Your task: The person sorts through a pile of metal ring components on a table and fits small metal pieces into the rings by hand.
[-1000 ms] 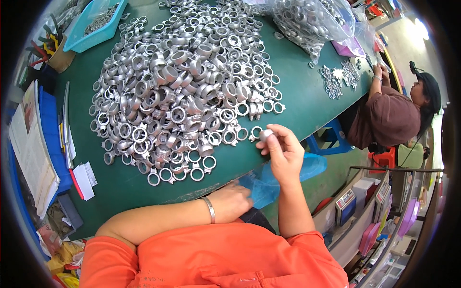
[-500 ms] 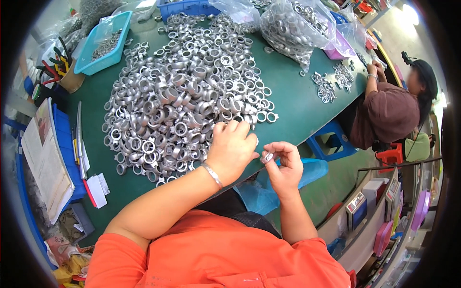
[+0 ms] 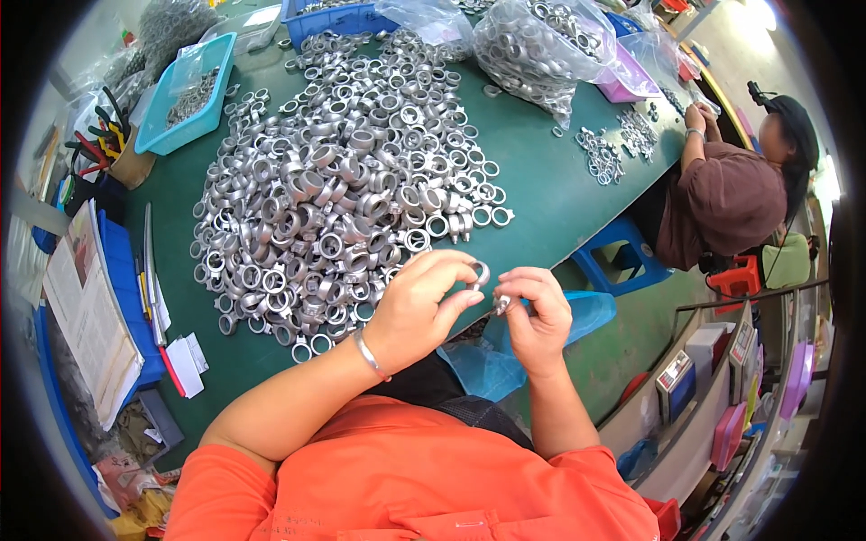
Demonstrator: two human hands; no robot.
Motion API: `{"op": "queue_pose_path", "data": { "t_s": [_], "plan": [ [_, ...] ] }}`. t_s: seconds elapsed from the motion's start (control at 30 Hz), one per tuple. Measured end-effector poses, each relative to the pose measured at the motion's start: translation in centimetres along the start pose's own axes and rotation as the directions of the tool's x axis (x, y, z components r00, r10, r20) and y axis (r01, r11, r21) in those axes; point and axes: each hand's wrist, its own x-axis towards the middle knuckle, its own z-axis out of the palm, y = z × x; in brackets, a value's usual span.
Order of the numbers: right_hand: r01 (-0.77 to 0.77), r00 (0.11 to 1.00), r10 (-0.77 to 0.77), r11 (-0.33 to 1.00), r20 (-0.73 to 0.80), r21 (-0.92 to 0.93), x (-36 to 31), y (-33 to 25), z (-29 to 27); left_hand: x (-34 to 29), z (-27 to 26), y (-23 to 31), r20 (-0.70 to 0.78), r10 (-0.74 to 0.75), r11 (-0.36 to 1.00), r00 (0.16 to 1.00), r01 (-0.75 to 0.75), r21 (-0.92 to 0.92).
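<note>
A large heap of grey metal rings point(image 3: 316, 189), many with small lugs, covers the middle of the green table point(image 3: 528, 180). My left hand point(image 3: 419, 302), a bracelet at its wrist, pinches one metal ring point(image 3: 481, 274) between thumb and fingertips, just off the near right side of the heap. Close beside it, my right hand point(image 3: 538, 316) is closed on a small metal piece point(image 3: 502, 305) between thumb and forefinger; the fingers hide part of its shape. The two held parts are near each other but apart.
A light blue tray point(image 3: 147, 135) of small parts and a holder with pliers point(image 3: 110, 144) stand at the far left. A clear bag of rings point(image 3: 532, 59) and a purple bin point(image 3: 636, 77) lie at the back. A co-worker point(image 3: 731, 194) sits at the right beyond a blue stool point(image 3: 618, 261).
My left hand has drawn back from the heap toward me, and a ring now shows in its fingers. My right hand stays nearly in place, still holding its small metal piece.
</note>
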Motion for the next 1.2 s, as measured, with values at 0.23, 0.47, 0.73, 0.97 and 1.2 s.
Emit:
{"op": "queue_pose_path", "data": {
  "t_s": [0.23,0.47,0.73,0.97,1.2],
  "plan": [
    [0.081,0.988,-0.087,0.995,0.125,0.057,1.5,-1.6,3.1,-2.3,-2.1,1.8,0.017,-0.208,0.966,0.978,0.208,-0.151],
    [0.074,0.991,-0.064,0.994,0.120,-0.083,1.2,0.5,5.8,-4.1,-7.3,6.9,-0.237,0.065,0.961,0.969,-0.124,-0.247],
    [0.028,0.998,-0.019,0.987,0.056,-0.160,0.4,0.2,4.9,-2.2,-14.9,19.0,-0.429,0.860,0.242,0.277,-0.961,-0.135],
    [0.165,0.986,-0.160,0.973,0.045,-0.160,1.1,-0.2,6.2,-3.0,-13.9,20.6,-0.493,0.832,0.246,0.254,-0.966,-0.083],
    [0.212,0.977,-0.198,0.947,0.080,-0.243,0.9,0.4,5.9,-4.4,-14.0,21.6,-0.513,0.831,0.229,0.215,-0.973,-0.037]
  ]
}}
